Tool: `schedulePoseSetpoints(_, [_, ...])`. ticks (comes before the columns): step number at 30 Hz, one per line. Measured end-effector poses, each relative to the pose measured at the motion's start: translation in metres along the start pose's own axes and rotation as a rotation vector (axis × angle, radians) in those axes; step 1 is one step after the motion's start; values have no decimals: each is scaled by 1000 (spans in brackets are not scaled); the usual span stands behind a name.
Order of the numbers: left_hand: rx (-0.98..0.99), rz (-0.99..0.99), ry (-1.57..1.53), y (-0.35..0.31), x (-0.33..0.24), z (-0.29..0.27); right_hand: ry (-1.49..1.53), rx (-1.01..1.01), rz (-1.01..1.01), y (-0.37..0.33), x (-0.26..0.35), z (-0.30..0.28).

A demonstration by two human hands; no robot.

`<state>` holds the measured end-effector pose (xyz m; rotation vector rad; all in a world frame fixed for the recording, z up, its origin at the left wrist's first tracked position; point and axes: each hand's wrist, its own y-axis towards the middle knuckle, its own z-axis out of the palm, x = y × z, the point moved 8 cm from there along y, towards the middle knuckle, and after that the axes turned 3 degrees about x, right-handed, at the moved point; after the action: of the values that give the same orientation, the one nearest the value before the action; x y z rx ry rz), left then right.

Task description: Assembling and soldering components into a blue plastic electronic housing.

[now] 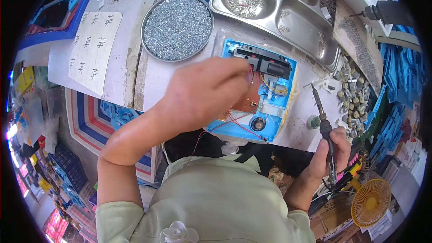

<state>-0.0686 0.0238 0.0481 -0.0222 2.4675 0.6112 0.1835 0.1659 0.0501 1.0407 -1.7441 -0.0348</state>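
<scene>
My left hand [202, 92] hangs over a blue plastic casing [230, 129], its fingers curled together and slightly blurred. Whatever sits between the fingertips is too small or hidden to make out. Under them lies a brown circuit board [246, 104], partly covered by the hand. Red and dark wires run from the board past a small round speaker [258, 123]. A black mechanism [273, 67] fills the casing's far side, with a small metal motor [280, 90] below it. To the right, my right hand [340, 146] grips a soldering iron [327, 132], its tip pointing up and away from the casing.
A round metal tray [145, 30] of small silvery screws stands at the far left. Beyond the casing lies a steel compartment tray [279, 37] with small metal parts. Small switch-like parts [351, 92] are heaped at the right, near a yellow fan [371, 202]. A handwritten sheet [92, 51] lies left.
</scene>
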Motion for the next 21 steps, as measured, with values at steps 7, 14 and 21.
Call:
schedulePoseSetpoints(7, [74,249,-240,7,1,30,24,76,-24,12,14,20])
schedulePoseSetpoints(14, [134,-766,-1070,-5,31,49,230,-10,338,19,9,55])
schedulePoseSetpoints(21, [92,-741,-960,-4,35,47,361,186,141,74,19,121])
